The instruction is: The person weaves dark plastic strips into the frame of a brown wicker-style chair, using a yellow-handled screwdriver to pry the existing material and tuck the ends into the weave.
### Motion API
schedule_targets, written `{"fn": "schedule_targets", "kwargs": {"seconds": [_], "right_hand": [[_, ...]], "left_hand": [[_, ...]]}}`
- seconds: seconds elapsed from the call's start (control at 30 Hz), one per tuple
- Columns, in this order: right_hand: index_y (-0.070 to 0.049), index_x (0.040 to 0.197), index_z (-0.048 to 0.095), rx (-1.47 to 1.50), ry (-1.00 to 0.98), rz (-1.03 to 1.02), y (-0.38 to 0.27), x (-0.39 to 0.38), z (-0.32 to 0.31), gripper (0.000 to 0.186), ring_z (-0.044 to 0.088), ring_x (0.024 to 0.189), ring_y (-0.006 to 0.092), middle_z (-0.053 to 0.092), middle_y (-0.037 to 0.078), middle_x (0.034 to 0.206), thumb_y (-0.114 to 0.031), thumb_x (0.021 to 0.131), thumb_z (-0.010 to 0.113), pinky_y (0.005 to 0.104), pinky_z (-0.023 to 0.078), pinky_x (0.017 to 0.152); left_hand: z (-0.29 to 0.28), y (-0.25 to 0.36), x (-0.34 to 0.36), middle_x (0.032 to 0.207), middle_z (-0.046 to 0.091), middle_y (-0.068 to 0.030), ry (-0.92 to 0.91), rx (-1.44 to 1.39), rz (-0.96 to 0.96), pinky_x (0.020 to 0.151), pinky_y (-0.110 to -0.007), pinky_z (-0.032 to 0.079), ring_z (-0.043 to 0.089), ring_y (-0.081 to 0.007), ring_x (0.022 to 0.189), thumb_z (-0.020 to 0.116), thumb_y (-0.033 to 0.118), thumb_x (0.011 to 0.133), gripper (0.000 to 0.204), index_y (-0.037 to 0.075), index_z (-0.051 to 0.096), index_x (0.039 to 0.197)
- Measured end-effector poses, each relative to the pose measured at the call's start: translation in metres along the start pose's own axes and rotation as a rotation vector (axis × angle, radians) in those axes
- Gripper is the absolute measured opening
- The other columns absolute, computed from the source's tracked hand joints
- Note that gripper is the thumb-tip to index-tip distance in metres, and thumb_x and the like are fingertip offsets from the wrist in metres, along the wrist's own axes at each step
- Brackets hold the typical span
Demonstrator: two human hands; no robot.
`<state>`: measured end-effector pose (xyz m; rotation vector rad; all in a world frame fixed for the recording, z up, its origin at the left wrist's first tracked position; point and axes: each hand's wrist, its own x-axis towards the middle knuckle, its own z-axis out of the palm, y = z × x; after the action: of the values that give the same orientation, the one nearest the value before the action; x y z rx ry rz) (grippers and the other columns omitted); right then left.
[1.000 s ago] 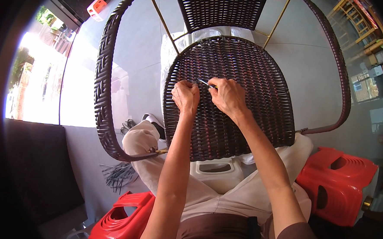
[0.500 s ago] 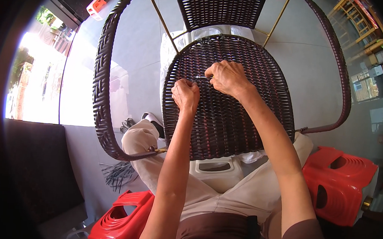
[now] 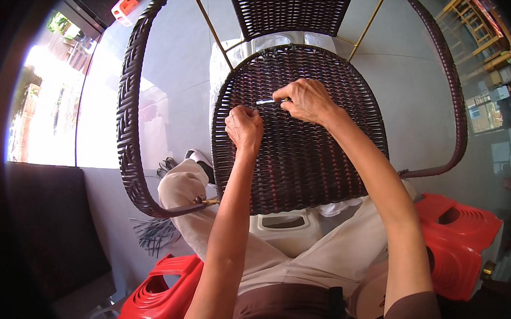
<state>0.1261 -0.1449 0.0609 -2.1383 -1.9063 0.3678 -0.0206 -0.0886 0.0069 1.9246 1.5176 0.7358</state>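
Seen from my head, both my arms reach forward over one dark-brown, rounded woven seat (image 3: 301, 162), set between two curved, wrapped armrests (image 3: 133, 95) and before one woven backrest (image 3: 289, 14). My right grip (image 3: 306, 102), palm down, clasps one slim, silver-tipped hand tool (image 3: 265, 101) over the weave; my left grip (image 3: 244, 128) curls closed nearby, contents hidden. Two red plastic stools (image 3: 465, 228) flank me.
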Motion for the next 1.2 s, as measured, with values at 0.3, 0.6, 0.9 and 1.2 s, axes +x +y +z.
{"fn": "schedule_targets", "kwargs": {"seconds": [0.3,0.6,0.9,1.2], "right_hand": [[-0.013,0.092,0.064,0.167,0.332,-0.042,-0.005,-0.027,0.042,0.018,0.062,0.064,0.0215,0.064,0.005,0.076,-0.013,0.074,0.064,0.0323,0.051,0.058],[-0.011,0.097,0.064,0.370,0.452,0.187,-0.016,-0.045,0.055,0.021,0.062,0.065,0.0225,0.066,0.009,0.082,-0.015,0.077,0.064,0.0311,0.050,0.061],[-0.013,0.098,0.064,0.331,0.408,0.253,-0.032,-0.050,0.054,0.021,0.059,0.054,0.0233,0.063,0.011,0.067,-0.018,0.078,0.063,0.0330,0.048,0.055],[-0.008,0.089,0.065,0.294,0.317,0.297,-0.045,-0.035,0.039,0.014,0.063,0.062,0.0284,0.064,0.014,0.069,-0.015,0.078,0.060,0.0374,0.050,0.055]], "left_hand": [[-0.001,0.000,0.002,0.070,0.062,-0.0179,0.016,0.053,0.006,0.067,-0.042,0.048,0.061,-0.0339,0.067,0.063,0.017,0.068,0.018,0.000,0.064,0.069],[-0.003,0.002,0.003,0.068,0.062,-0.0190,-0.015,0.035,-0.060,0.068,-0.039,0.049,0.062,-0.0335,0.066,0.064,0.016,0.067,0.018,-0.001,0.065,0.070],[0.002,-0.005,0.011,0.074,0.064,-0.0188,-0.049,0.029,-0.085,0.067,-0.040,0.049,0.063,-0.0337,0.071,0.060,0.015,0.069,0.017,0.001,0.066,0.074],[0.001,-0.004,0.007,0.074,0.063,-0.0188,-0.032,0.024,-0.074,0.066,-0.039,0.049,0.063,-0.0330,0.070,0.060,0.016,0.068,0.017,0.002,0.067,0.074]]}}
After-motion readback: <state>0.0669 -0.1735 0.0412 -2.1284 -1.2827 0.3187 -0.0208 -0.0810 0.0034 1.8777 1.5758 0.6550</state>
